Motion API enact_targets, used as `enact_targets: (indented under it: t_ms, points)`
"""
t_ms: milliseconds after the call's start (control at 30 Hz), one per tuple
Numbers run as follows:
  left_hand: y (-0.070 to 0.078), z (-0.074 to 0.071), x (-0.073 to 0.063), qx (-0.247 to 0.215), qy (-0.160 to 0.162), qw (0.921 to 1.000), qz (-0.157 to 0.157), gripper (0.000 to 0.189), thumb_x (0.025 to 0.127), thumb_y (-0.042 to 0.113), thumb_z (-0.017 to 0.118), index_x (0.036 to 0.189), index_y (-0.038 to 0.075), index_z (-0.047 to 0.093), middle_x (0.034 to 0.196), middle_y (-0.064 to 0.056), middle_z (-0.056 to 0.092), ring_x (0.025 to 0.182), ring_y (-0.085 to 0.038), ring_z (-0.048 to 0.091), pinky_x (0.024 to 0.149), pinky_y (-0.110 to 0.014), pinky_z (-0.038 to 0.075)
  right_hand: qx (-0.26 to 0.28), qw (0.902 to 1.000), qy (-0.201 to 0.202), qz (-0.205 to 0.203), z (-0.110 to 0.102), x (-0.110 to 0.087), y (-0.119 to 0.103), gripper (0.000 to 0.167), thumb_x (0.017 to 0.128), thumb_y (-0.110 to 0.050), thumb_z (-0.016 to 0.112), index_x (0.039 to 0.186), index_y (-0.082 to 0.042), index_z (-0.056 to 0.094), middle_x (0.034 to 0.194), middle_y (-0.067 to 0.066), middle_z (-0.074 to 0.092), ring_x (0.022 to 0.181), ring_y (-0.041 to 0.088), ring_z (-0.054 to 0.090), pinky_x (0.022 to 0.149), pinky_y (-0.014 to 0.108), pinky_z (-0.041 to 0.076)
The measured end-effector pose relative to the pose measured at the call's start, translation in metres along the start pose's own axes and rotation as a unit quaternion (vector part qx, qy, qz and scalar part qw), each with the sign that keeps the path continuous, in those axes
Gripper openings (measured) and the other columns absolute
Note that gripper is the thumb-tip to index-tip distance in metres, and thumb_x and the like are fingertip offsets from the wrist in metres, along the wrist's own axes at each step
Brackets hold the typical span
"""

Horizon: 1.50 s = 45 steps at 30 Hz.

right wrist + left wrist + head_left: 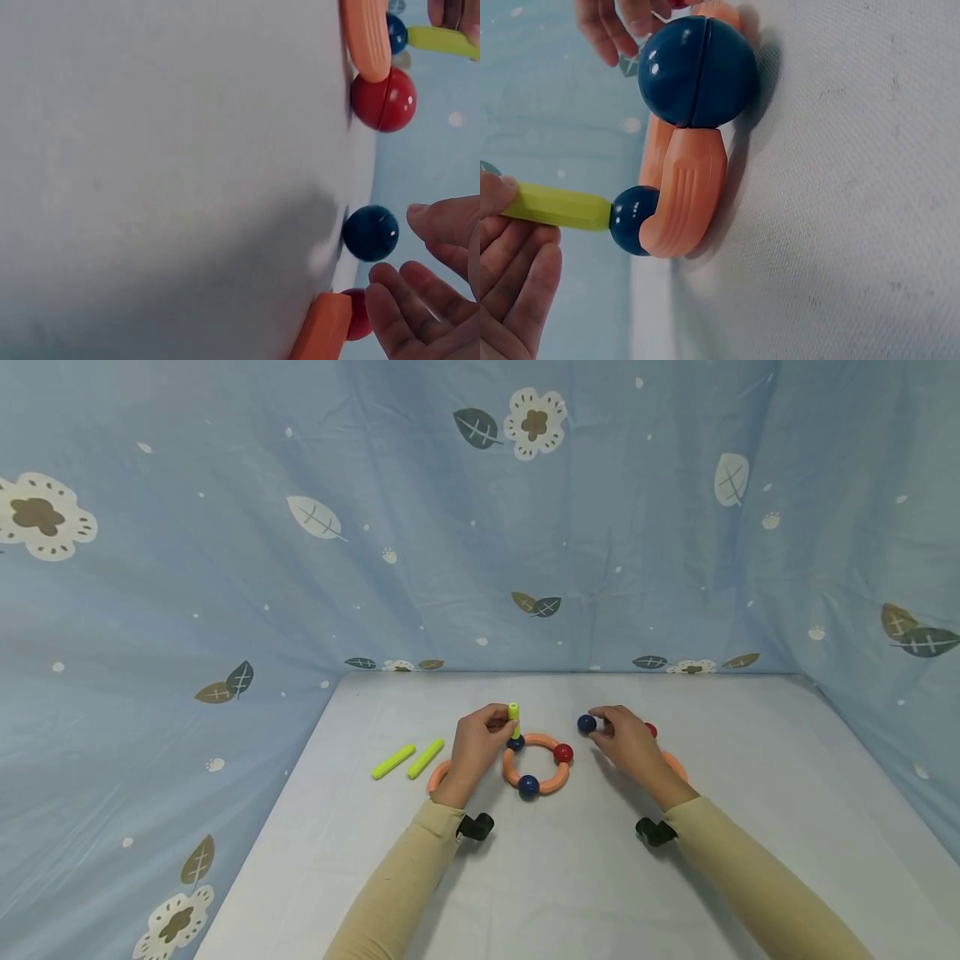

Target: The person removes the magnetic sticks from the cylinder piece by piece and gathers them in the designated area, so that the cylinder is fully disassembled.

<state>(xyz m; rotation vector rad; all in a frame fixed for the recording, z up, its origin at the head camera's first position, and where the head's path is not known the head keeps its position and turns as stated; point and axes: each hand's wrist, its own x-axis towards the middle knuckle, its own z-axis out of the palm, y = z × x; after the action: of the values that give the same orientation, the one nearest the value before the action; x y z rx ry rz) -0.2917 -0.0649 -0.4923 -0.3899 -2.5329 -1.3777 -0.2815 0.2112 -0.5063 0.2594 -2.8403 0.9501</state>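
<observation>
My left hand (pixel 480 745) pinches a yellow-green magnetic stick (pixel 513 720) between thumb and fingers. The stick stands upright, its lower end touching a small-looking blue ball (pixel 634 220) on the far left of a ring. Curved orange rods (pixel 553 783) form this ring, joined by that ball, a nearer blue ball (pixel 528 787) and a red ball (pixel 563 753). My right hand (pixel 628 745) reaches beside a loose blue ball (pixel 370 233) on the table. In the right wrist view its thumb and fingers are spread near that ball, with a gap showing.
Two more yellow-green sticks (pixel 393 762) lie at the left. An orange curved rod (pixel 438 775) is partly hidden by my left wrist. Behind my right hand are another red ball (pixel 652 729) and an orange rod (pixel 675 766). A blue patterned curtain (pixel 480 527) borders the white table (pixel 570 885).
</observation>
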Motion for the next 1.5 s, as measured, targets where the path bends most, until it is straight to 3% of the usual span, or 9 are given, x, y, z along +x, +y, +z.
enact_targets:
  t_ms: [200,400,800,967,1233,1500]
  points:
    - [-0.001,0.000,-0.001,-0.001,-0.002,1.0000,0.000,0.020,0.094,0.019,0.076,0.112,0.013,0.075,0.101,0.000,0.074,0.091,-0.012,0.070,0.079,-0.024,0.058,0.006,1.0000,0.001,-0.002,0.000,-0.007,-0.008,0.042,0.094,-0.017,0.073,0.133,-0.006,0.064,0.128,0.016,0.062,0.102,0.029,0.066,0.080,0.045,0.058]
    - [-0.002,-0.001,-0.004,0.002,-0.015,0.9999,-0.003,0.026,0.092,0.019,0.077,0.117,0.012,0.073,0.108,-0.002,0.074,0.098,-0.017,0.070,0.086,-0.029,0.058,0.005,0.9995,0.003,-0.031,0.001,-0.013,-0.012,0.041,0.093,-0.017,0.075,0.131,-0.006,0.065,0.121,0.015,0.066,0.100,0.029,0.068,0.076,0.045,0.059]
    - [-0.012,0.003,-0.015,0.003,-0.068,0.9951,-0.072,0.039,0.092,0.020,0.078,0.128,0.010,0.067,0.121,-0.010,0.069,0.109,-0.022,0.066,0.092,-0.031,0.056,-0.007,0.9993,-0.009,-0.036,0.007,-0.019,-0.022,0.042,0.093,-0.017,0.075,0.132,-0.007,0.064,0.126,0.013,0.066,0.105,0.029,0.067,0.085,0.048,0.058]
    - [-0.018,0.006,-0.020,0.013,-0.068,0.9937,-0.088,0.038,0.092,0.024,0.078,0.127,0.012,0.069,0.119,-0.006,0.069,0.106,-0.021,0.067,0.086,-0.032,0.057,0.004,0.9991,-0.021,-0.036,0.014,-0.018,-0.032,0.041,0.094,-0.018,0.074,0.133,-0.010,0.065,0.127,0.011,0.065,0.109,0.029,0.066,0.088,0.048,0.057]
    - [-0.024,0.011,-0.021,0.027,-0.059,0.9942,-0.086,0.036,0.093,0.027,0.077,0.124,0.012,0.070,0.114,-0.005,0.070,0.101,-0.021,0.067,0.082,-0.035,0.057,0.024,0.9984,-0.024,-0.045,0.021,-0.014,-0.050,0.039,0.096,-0.021,0.073,0.132,-0.009,0.065,0.125,0.008,0.068,0.108,0.028,0.067,0.085,0.046,0.058]
    - [-0.028,0.015,-0.018,0.032,-0.050,0.9950,-0.080,0.034,0.092,0.028,0.078,0.122,0.013,0.072,0.107,-0.004,0.073,0.094,-0.018,0.067,0.079,-0.035,0.057,0.080,0.9950,-0.032,-0.052,0.033,-0.007,-0.061,0.038,0.097,-0.020,0.072,0.132,-0.010,0.066,0.124,0.008,0.069,0.102,0.025,0.069,0.083,0.042,0.059]
